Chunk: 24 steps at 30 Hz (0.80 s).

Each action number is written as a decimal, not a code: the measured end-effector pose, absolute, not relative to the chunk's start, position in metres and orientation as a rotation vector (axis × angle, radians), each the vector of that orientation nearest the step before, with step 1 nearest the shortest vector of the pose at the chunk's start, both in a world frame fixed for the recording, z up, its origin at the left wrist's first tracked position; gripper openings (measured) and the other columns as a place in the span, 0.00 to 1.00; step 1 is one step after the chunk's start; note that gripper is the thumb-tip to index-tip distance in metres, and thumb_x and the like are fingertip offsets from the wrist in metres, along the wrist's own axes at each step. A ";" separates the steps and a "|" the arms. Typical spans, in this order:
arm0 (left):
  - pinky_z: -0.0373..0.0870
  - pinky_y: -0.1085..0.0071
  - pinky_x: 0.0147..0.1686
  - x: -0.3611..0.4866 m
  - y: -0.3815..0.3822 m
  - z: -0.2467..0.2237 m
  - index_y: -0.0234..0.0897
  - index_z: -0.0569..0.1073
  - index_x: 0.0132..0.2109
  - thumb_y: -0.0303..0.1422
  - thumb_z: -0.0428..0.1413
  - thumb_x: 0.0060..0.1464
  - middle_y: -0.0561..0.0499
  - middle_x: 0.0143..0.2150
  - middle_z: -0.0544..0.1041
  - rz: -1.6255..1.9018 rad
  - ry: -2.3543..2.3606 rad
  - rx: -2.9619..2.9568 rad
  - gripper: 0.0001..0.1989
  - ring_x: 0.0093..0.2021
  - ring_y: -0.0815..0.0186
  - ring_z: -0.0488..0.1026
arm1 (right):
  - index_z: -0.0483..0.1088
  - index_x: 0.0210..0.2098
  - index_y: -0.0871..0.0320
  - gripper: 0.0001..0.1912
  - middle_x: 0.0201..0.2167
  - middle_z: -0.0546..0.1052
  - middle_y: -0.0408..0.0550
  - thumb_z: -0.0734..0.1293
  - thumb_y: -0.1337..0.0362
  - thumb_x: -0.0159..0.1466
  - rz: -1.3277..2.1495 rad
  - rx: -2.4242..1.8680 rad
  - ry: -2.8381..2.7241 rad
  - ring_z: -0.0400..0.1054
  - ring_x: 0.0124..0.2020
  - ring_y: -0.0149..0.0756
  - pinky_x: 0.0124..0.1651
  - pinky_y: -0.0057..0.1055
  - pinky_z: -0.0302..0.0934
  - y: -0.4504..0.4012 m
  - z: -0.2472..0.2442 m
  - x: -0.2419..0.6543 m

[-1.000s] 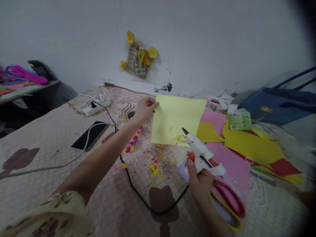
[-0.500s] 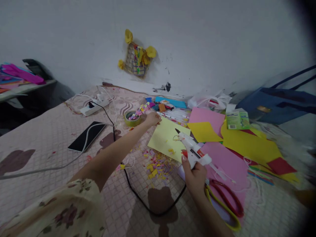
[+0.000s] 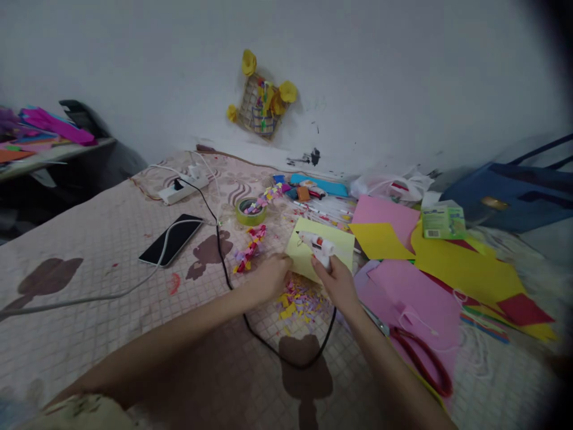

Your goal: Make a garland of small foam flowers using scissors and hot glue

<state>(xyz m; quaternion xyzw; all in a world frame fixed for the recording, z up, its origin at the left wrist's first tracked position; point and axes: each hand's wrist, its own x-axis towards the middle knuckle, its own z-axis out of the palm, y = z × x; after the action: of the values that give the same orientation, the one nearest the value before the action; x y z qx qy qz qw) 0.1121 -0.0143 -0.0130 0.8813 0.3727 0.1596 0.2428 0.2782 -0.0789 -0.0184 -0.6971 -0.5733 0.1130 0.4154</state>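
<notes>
My right hand [image 3: 335,279] is wrapped round a white glue gun [image 3: 317,242], its dark nozzle pointing left above a pale yellow sheet of paper [image 3: 335,235]. At the sheet's lower left edge, my left hand [image 3: 272,276] has its fingers closed on the paper. Small yellow and purple paper scraps [image 3: 299,301] lie just below the sheet. Left of the sheet is a strip of red, pink and yellow paper pieces [image 3: 251,248]. Behind that strip, a second pastel strip [image 3: 264,198] rests partly over a tape roll [image 3: 250,212].
Red-handled scissors [image 3: 423,361] lie by my right forearm, near pink [image 3: 416,298] and yellow sheets [image 3: 461,269]. A black cable [image 3: 222,254] loops across the cloth from a power strip [image 3: 183,190]. A phone [image 3: 172,239] lies left; a blue bag [image 3: 514,194] stands at right.
My left hand has come back from the sheet's far corner to its lower left edge. The glue gun has shifted left over the sheet. The red and pink strip is now uncovered.
</notes>
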 end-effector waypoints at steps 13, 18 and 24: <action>0.67 0.64 0.48 0.055 -0.024 0.011 0.36 0.71 0.48 0.29 0.49 0.56 0.44 0.46 0.76 0.571 1.231 2.404 0.13 0.47 0.60 0.73 | 0.61 0.25 0.56 0.14 0.25 0.66 0.47 0.60 0.52 0.59 0.156 -1.772 -1.564 0.59 0.30 0.40 0.34 0.36 0.55 -0.045 -0.055 0.289; 0.69 0.67 0.40 0.030 -0.033 0.022 0.40 0.73 0.43 0.31 0.49 0.56 0.48 0.42 0.79 0.708 1.330 2.324 0.11 0.40 0.62 0.75 | 0.66 0.41 0.61 0.18 0.34 0.70 0.53 0.62 0.53 0.59 0.168 -1.737 -1.539 0.63 0.37 0.43 0.39 0.39 0.59 -0.054 -0.054 0.295; 0.66 0.71 0.30 0.014 -0.044 0.014 0.40 0.74 0.36 0.33 0.49 0.56 0.51 0.33 0.79 0.654 1.358 2.288 0.09 0.31 0.65 0.74 | 0.65 0.47 0.60 0.18 0.41 0.70 0.54 0.62 0.56 0.61 0.143 -1.668 -1.437 0.66 0.40 0.40 0.38 0.36 0.63 -0.080 -0.043 0.299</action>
<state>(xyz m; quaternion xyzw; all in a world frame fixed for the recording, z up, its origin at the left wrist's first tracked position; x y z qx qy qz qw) 0.0144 -0.0437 0.0141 0.8182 0.4858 0.2338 0.1995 0.2985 -0.0805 -0.0426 -0.6749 -0.5814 0.0581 0.4506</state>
